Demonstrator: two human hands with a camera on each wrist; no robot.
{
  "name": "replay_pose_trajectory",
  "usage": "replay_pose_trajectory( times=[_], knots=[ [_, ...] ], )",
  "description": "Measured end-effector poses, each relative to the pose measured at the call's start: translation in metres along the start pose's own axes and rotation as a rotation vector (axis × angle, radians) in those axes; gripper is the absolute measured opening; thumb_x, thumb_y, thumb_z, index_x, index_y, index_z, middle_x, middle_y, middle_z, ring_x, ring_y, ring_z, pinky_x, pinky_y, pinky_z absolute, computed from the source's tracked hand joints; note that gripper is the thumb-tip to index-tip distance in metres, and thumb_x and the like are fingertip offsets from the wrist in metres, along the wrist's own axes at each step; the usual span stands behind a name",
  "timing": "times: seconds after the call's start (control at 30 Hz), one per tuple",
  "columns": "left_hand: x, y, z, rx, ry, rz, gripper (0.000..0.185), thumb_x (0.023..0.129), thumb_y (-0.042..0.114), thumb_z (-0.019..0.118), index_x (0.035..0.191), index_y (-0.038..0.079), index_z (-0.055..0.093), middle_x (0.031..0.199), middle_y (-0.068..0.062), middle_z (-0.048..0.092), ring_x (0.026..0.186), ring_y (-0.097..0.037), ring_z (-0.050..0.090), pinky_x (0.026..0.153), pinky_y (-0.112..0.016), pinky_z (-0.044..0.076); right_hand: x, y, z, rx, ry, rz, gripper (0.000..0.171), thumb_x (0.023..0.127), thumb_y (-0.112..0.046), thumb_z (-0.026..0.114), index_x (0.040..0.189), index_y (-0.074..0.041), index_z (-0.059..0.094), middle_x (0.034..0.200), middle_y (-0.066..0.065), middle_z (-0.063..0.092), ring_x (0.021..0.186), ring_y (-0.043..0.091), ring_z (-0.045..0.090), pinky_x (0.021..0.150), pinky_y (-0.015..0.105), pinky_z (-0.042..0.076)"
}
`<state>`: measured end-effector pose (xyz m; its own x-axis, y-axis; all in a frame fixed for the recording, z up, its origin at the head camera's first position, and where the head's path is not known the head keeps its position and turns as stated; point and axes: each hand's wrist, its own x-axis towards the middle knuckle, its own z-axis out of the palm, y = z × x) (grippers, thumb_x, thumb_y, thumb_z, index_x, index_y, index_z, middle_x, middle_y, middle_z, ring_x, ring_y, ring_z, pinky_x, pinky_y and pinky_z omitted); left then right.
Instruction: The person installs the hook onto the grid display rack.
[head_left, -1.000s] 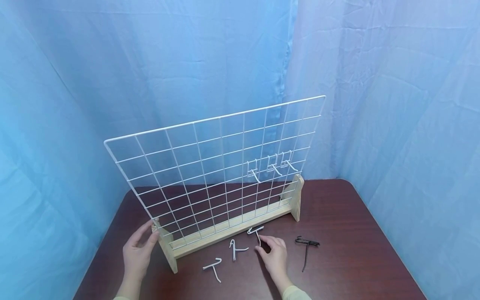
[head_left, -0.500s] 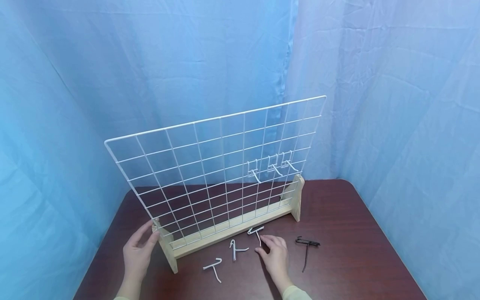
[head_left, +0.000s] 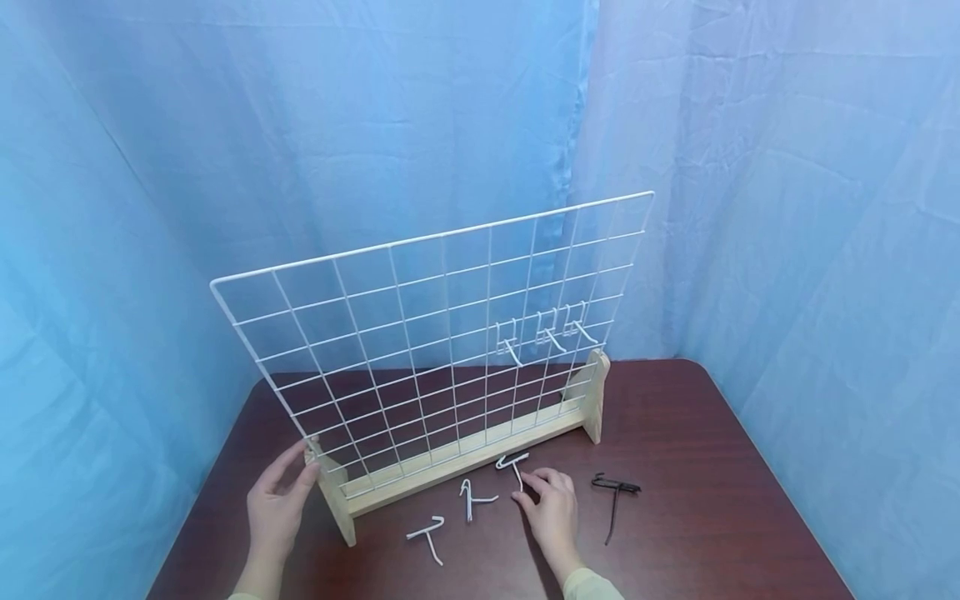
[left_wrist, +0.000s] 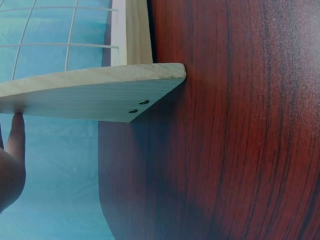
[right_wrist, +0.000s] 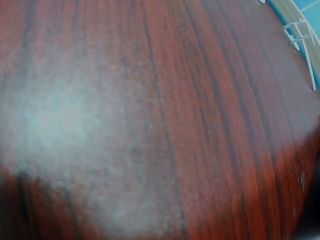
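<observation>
Tabletop [head_left: 697,467]: right hand [head_left: 553,512] touches white hook [head_left: 513,467].

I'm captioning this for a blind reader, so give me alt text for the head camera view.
The right hand touches a white wire hook lying on a dark wooden table, while the left hand rests against the wooden foot of an upright white wire grid. Three white hooks hang on the grid; two more white hooks and a black hook lie nearby.
</observation>
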<state>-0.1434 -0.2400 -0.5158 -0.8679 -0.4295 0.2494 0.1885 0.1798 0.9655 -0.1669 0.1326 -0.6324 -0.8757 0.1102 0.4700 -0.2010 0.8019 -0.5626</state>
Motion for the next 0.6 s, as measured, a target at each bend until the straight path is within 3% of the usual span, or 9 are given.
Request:
replay_pose_trajectory(
  times=[0.3,0.6],
  knots=[
    [0.0002,-0.0001,0.0001,0.036,0.002,0.006,0.037,0.088,-0.005,0.071,0.125,0.000,0.065,0.115,0.019,0.067,0.103,0.003,0.062,0.085,-0.011,0.053,0.0007,0.0020,0.0009,-0.003,0.046,-0.043,0.028,0.064,-0.014,0.093,0.089,-0.011,0.080,0.089,0.001,0.066,0.085,0.024,0.057,0.073,0.041,0.049],
    [-0.0005,0.0033,0.0007,0.014,0.011,0.002,0.037,0.088,-0.007,0.071,0.124,0.000,0.066,0.114,0.017,0.068,0.101,0.002,0.064,0.084,-0.012,0.054,0.0010,0.0013,0.0012,-0.008,0.082,-0.029,0.024,0.065,-0.007,0.092,0.086,-0.011,0.079,0.085,-0.001,0.065,0.084,0.025,0.057,0.072,0.040,0.049]
  ],
)
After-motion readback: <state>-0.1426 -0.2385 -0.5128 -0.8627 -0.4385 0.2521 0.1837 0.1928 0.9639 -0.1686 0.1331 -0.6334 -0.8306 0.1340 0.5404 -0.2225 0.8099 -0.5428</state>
